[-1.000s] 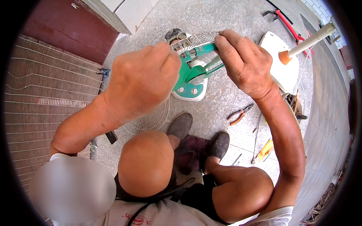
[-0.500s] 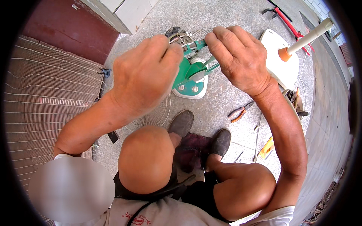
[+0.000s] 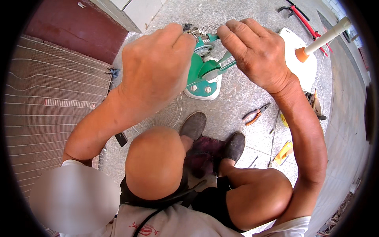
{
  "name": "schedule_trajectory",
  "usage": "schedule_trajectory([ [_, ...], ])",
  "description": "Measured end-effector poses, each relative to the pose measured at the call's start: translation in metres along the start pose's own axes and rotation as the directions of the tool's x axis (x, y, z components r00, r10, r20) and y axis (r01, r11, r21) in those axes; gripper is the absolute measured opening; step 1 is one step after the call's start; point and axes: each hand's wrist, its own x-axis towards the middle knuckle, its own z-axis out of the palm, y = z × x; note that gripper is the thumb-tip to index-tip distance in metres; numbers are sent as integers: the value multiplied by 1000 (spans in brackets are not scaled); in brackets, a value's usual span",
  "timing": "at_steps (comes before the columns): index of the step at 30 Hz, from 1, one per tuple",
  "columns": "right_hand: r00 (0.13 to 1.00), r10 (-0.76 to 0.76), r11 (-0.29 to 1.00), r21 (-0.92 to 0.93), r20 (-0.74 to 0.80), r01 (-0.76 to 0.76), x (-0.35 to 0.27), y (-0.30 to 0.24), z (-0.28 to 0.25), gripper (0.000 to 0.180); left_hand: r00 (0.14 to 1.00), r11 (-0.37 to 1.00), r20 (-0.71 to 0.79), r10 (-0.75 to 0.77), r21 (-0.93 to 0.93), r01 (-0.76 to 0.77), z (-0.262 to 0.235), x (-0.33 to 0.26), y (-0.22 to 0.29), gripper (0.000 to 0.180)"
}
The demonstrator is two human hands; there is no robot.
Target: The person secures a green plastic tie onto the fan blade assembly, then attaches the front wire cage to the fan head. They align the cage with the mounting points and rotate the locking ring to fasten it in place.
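Note:
In front of me stands a green and white electric fan, its base (image 3: 203,90) carrying round knobs and its motor end (image 3: 193,31) partly bare. My right hand (image 3: 258,55) is closed, pinching the end of a green plastic fan part (image 3: 212,37) near the motor. Closed too is my left hand (image 3: 158,67), at the fan's left side; its fingertips are hidden behind the hand, so what it grips does not show. Below it a round wire fan grille (image 3: 167,112) lies on the floor, partly covered by my forearm.
Pliers (image 3: 256,113) and a yellow object (image 3: 283,153) lie on the floor to the right. Beyond them are a white stand base (image 3: 288,39) with a pole (image 3: 327,35) and a red tool (image 3: 304,21). A slatted mat (image 3: 47,114) spreads at left, beside a black flat object (image 3: 121,139).
The view has shifted slightly, so the floor things sit a little to the right. Both hands stay closed by the fan; my left hand has risen slightly.

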Motion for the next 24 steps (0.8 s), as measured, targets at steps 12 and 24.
schedule_trajectory([
  [12, 993, -1, 1000, 13, 117, 0, 8, 0, -7, 16, 983, 998, 182, -1, -66, 13, -13, 15, -11, 19],
  [24, 994, 24, 998, 63, 104, -31, 15, -12, -4, 15, 793, 793, 574, -206, -377, 479, -28, 16, -40, 19],
])
